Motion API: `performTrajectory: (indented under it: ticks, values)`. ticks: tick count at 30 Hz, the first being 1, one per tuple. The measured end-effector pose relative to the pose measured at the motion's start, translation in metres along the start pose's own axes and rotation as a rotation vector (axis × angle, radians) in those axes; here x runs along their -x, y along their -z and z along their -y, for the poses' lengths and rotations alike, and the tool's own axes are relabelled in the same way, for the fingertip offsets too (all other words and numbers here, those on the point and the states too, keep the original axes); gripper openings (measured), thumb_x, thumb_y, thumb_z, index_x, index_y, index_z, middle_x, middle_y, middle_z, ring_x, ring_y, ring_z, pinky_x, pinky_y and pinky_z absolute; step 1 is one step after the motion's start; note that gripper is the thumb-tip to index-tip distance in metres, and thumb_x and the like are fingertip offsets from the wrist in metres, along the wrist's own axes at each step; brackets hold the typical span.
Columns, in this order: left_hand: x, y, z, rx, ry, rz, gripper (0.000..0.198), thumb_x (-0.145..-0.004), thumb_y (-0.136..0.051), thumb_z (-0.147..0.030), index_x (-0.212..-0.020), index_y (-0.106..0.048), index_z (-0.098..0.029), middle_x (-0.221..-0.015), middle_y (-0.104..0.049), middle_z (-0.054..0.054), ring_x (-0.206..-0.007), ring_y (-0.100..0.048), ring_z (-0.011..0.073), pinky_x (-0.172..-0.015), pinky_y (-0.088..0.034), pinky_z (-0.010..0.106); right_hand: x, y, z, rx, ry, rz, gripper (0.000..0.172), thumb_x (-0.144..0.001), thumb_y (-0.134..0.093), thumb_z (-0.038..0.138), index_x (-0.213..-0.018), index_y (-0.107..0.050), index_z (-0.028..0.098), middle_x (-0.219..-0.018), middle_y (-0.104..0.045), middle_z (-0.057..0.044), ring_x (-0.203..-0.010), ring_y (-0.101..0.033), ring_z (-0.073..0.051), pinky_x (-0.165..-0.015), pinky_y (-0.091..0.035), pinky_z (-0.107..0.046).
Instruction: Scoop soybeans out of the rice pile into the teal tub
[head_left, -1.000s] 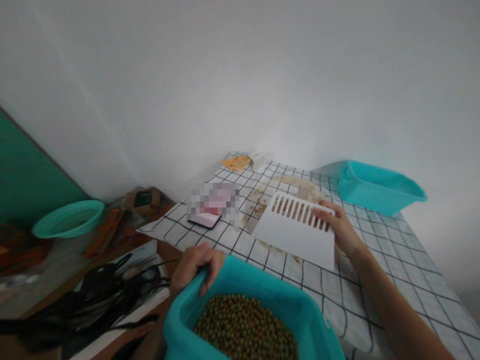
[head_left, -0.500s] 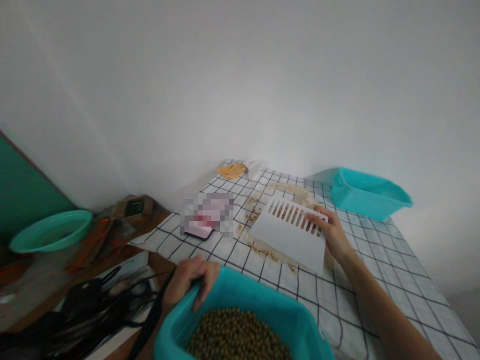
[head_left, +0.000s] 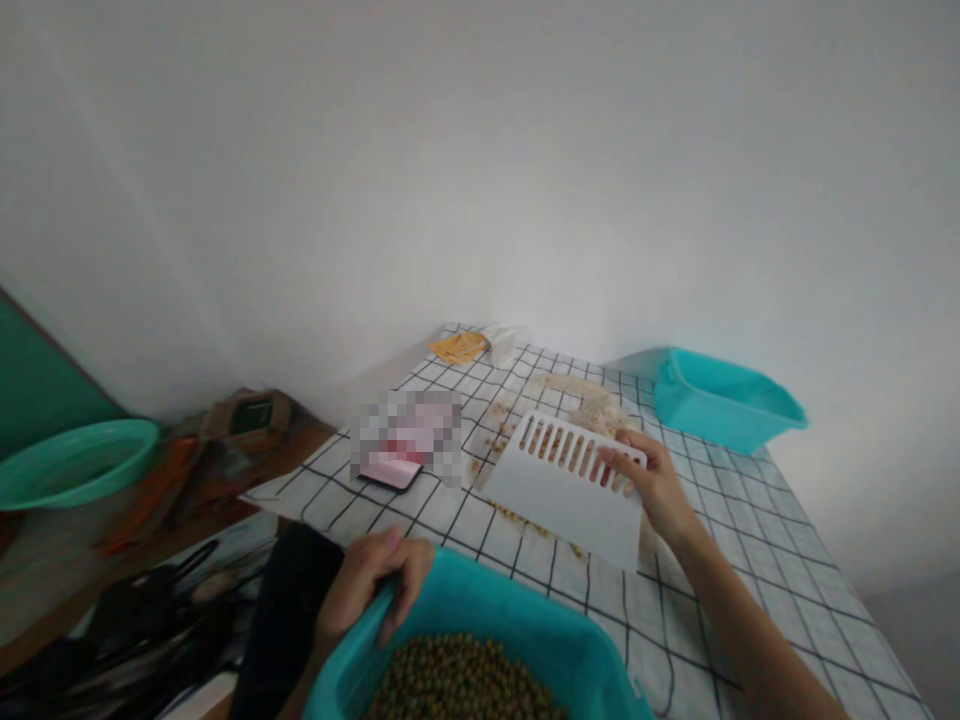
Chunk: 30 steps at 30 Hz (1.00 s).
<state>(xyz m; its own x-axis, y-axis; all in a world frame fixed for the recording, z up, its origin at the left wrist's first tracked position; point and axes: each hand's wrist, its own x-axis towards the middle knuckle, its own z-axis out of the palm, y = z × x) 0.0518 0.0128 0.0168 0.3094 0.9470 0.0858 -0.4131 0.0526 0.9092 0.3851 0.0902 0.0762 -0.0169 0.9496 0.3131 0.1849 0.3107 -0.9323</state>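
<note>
My left hand (head_left: 373,584) is closed over the near left rim of a turquoise tub (head_left: 517,630) full of small olive-green beans (head_left: 461,684), at the bottom of the view. My right hand (head_left: 654,481) grips the right end of a white slotted plastic scraper (head_left: 562,485), fingers through its slots. The scraper stands tilted on the checked tablecloth (head_left: 750,540), against a spread of tan grain and crumbs (head_left: 592,405).
An empty turquoise tub (head_left: 724,410) sits at the table's far right. A pixelated pink object (head_left: 405,440) lies left of the scraper, orange scraps (head_left: 459,347) at the far corner. Left of the table: a green basin (head_left: 71,460), dark cables (head_left: 150,620), clutter.
The view has drifted so everything sits lower and further left. The scraper has slid a little toward me across the grain. My left hand keeps its hold on the tub rim.
</note>
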Motion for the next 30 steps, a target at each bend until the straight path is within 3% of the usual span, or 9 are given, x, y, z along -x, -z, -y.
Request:
performTrajectory:
  ticks: [16,23,30]
  values:
    - [-0.007,-0.003,0.007,-0.029,-0.178,-0.004,0.070,-0.106,-0.044,-0.057,-0.045,-0.056,-0.024,-0.039,-0.039,-0.001,-0.045,-0.035,0.0187,-0.056,-0.026,0.040,-0.004,-0.002,-0.001,0.020,0.082,-0.040,0.043,-0.080,-0.081,0.048,-0.053,-0.059,0.023,-0.054,-0.056,0.002,-0.052,-0.049,-0.015,-0.052,-0.037,-0.029]
    - [-0.003,0.000,0.002,-0.019,-0.134,0.054,0.068,-0.109,-0.041,-0.049,-0.049,-0.060,-0.023,-0.041,-0.043,0.000,-0.050,-0.036,0.0203,-0.061,-0.028,0.040,-0.002,-0.004,0.000,0.016,0.097,-0.010,0.040,-0.081,-0.078,0.039,-0.051,-0.057,0.023,-0.053,-0.057,0.002,-0.052,-0.048,-0.014,-0.054,-0.035,-0.029]
    - [-0.004,0.007,-0.007,-0.024,-0.086,0.155,0.069,-0.109,-0.045,-0.056,-0.053,-0.067,-0.022,-0.047,-0.050,0.002,-0.056,-0.043,0.0215,-0.065,-0.036,0.038,0.000,-0.007,0.001,0.021,0.116,0.014,0.037,-0.082,-0.078,0.037,-0.052,-0.060,0.023,-0.054,-0.060,0.002,-0.052,-0.049,-0.014,-0.054,-0.035,-0.029]
